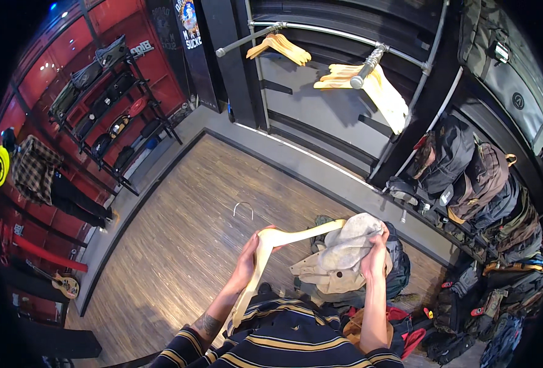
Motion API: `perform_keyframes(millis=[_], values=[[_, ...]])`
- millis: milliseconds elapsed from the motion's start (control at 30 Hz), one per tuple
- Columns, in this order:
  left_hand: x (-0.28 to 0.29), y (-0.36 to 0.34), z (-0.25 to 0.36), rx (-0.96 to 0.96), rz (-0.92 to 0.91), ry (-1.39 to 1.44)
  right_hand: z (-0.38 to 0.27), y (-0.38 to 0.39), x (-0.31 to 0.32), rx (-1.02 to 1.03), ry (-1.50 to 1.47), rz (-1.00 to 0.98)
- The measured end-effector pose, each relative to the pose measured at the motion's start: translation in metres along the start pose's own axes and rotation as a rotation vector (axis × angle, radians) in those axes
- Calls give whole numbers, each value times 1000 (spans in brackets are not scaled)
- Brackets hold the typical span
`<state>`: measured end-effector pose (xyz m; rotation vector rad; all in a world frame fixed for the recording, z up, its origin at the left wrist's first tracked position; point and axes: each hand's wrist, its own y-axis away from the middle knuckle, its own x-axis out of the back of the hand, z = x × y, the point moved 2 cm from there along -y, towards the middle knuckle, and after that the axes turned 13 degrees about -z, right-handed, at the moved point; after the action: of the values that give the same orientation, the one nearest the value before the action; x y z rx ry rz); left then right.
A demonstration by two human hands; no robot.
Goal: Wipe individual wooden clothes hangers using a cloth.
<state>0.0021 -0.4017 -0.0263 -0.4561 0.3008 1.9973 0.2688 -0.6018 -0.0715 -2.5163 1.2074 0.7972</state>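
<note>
My left hand (247,260) is closed round the middle of a pale wooden hanger (302,235), just below its metal hook. One arm of the hanger slopes down toward my striped shirt. The other arm reaches right, its tip at the edge of a beige jacket (323,275) with a light grey, fleecy-looking part. The jacket hangs from my right hand (375,254), whose fingers are closed on the grey cloth. Below and behind it lies a heap of dark clothes (399,265), partly hidden by the jacket.
Wooden hangers hang on two metal rails, one bunch at left (279,49) and one at right (369,86). Backpacks (477,178) crowd the right side, with more bags on the floor. A black shelf rack (115,110), a plaid-shirted figure (35,165) and a small guitar (67,285) stand left.
</note>
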Motion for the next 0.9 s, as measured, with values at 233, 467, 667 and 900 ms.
perform_keyframes(millis=[233,467,667,900], values=[[1,3,-1,-23,35,37,-16,-4,-10,73,103,124],[-10,-6,-2,-27,6,7,-17,3,-19,220,554,68],[-27,-14,10,-27,-61,135,-11,11,-37,434,1037,4],[-27,-18,15,-29,-66,101,-4,14,-35,372,1095,-47]])
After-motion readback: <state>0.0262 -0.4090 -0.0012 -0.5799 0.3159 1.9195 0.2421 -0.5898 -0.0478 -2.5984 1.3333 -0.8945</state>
